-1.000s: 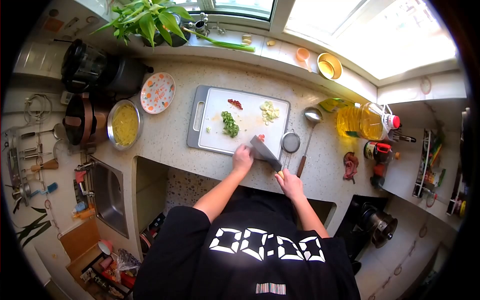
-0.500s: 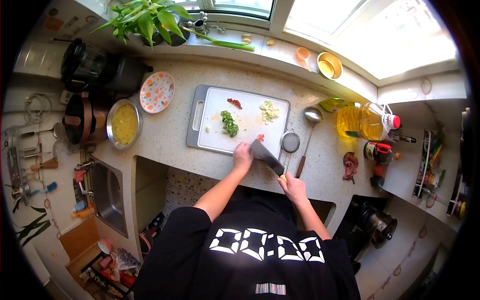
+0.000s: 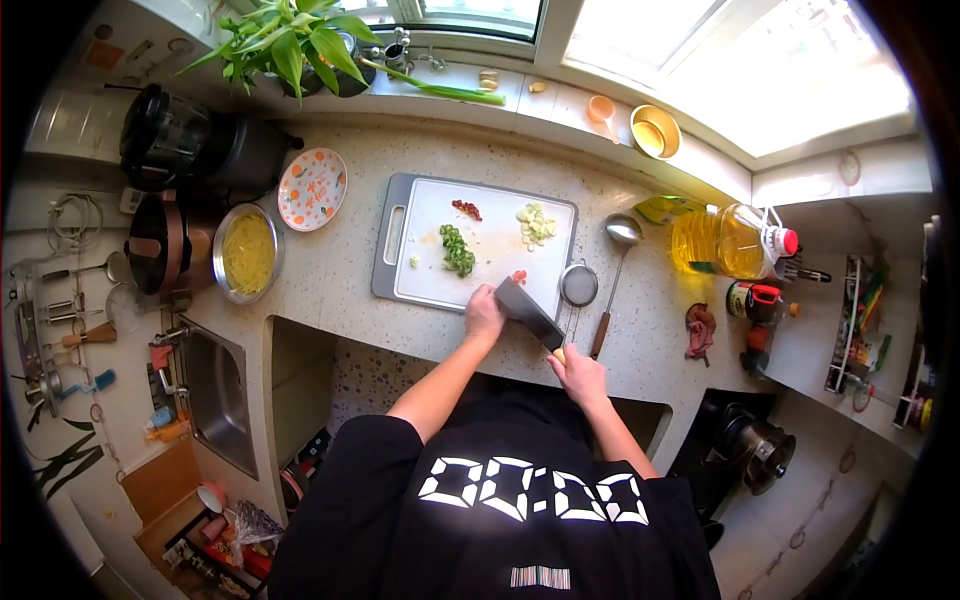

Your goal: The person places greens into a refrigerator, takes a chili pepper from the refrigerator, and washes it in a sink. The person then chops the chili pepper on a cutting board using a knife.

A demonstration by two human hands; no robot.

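Note:
My right hand (image 3: 580, 374) is closed around the light handle of a cleaver (image 3: 530, 314). Its broad blade reaches up and left over the near edge of the white and grey cutting board (image 3: 418, 276). Right beside the blade, my left hand (image 3: 485, 314) rests on the board with its fingers curled; whatever lies under them is hidden. Small pink-red pieces (image 3: 518, 277) lie just beyond the blade tip. Farther up the board are chopped green pieces (image 3: 457, 250), a dark red chopped heap (image 3: 467, 209) and pale slices (image 3: 537, 226).
Right of the board lie a small strainer (image 3: 579, 285) and a ladle (image 3: 623, 233). An oil jug (image 3: 735, 243) and a piece of raw meat (image 3: 700, 331) are farther right. To the left stand a patterned plate (image 3: 312, 189) and a metal bowl of yellow shreds (image 3: 248, 254). A sink (image 3: 218, 395) is lower left.
The cleaver and my right hand have shifted slightly left, and more of the blade's flat face shows. My left hand has stayed nearly in place. The whole view has shifted a little.

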